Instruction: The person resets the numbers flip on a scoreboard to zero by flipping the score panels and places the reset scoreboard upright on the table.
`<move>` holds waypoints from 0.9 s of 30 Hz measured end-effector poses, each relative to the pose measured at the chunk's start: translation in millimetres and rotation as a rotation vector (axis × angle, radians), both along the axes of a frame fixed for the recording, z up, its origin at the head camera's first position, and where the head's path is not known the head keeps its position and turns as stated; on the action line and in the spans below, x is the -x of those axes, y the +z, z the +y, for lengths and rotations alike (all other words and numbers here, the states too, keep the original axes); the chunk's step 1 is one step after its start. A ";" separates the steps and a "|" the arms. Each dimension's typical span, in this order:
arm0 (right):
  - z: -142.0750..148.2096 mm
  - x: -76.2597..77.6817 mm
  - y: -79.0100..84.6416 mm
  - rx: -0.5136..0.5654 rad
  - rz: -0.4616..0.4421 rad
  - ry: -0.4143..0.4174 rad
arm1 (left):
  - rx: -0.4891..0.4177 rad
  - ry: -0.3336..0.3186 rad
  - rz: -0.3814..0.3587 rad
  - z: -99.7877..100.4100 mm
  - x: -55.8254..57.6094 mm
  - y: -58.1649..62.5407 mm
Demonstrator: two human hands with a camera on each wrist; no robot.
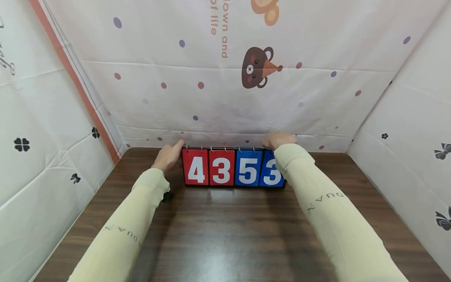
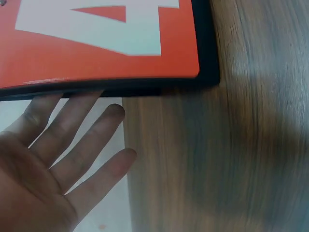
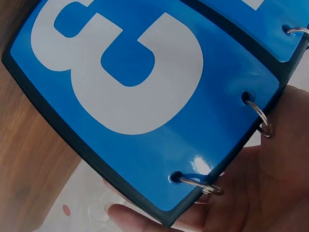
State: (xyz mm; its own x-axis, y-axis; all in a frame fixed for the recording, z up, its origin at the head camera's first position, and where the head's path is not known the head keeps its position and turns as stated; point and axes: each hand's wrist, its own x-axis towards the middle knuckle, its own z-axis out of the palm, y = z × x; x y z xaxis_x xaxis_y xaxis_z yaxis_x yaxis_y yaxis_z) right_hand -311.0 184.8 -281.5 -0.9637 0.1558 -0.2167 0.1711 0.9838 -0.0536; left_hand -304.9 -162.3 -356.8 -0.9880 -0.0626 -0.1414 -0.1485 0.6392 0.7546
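Plainly, the flip scoreboard has its long axis running left to right, roughly in line with the far edge of the brown table, and its numbered face turns toward the person, reading 4 3 5 3 the right way up. It stands on its lower long edge near the far side of the table, just before the patterned cloth; how far it leans back I cannot tell. Metal rings along its upper edge hold the cards, two red at the left end and two blue at the right. Between the hands lies the whole length of the board. The left hand is at its left short end, fingers extended and apart, two of them passing behind the black border. At the upper right corner is the right hand, with fingers behind the board and one tip showing past the short side; whether it grips I cannot tell. The right sleeve covers part of the last blue card in the head view.
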 end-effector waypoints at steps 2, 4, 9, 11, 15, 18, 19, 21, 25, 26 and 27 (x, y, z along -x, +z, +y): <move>2.2 -0.7 0.8 -0.002 0.009 0.003 | -0.115 0.003 -0.006 1.9 -1.2 -3.7; 4.2 -1.7 0.4 0.007 0.017 -0.007 | -0.266 0.002 -0.034 3.2 -2.1 -8.4; 5.1 -1.4 -2.9 0.047 0.025 -0.067 | -0.498 0.005 -0.113 0.0 -3.4 -19.4; 4.9 -0.8 -3.1 0.055 0.025 -0.067 | -0.507 0.014 -0.119 -2.2 -3.1 -22.6; 4.5 -1.3 -4.5 0.069 0.028 -0.044 | -0.532 0.024 -0.105 -3.5 -3.8 -30.3; 4.6 -1.9 -5.0 0.089 0.042 -0.026 | -0.567 0.028 -0.084 -1.3 -4.3 -35.1; 4.7 -2.0 -5.0 0.095 0.046 -0.019 | -0.582 0.029 -0.077 -0.4 -4.3 -36.4; 5.0 -1.6 -5.7 0.101 0.048 -0.014 | -0.604 0.033 -0.061 1.4 -4.3 -38.4; 5.9 0.2 -8.0 0.097 0.043 -0.032 | -0.624 0.045 -0.035 4.3 -2.5 -42.2; 5.9 0.4 -8.8 0.093 0.044 -0.038 | -0.627 0.050 -0.031 5.0 -2.1 -43.0; 6.1 0.6 -9.5 0.090 0.046 -0.043 | -0.626 0.053 -0.029 5.4 -1.6 -43.9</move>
State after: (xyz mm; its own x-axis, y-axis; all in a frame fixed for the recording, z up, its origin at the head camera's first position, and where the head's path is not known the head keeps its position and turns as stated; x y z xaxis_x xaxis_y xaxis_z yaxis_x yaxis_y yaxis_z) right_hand -311.6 190.9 -291.0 -0.9658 0.1793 -0.1875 0.2085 0.9665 -0.1497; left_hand -303.3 -156.9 -400.7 -0.9810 -0.0076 -0.1938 -0.1939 0.0683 0.9786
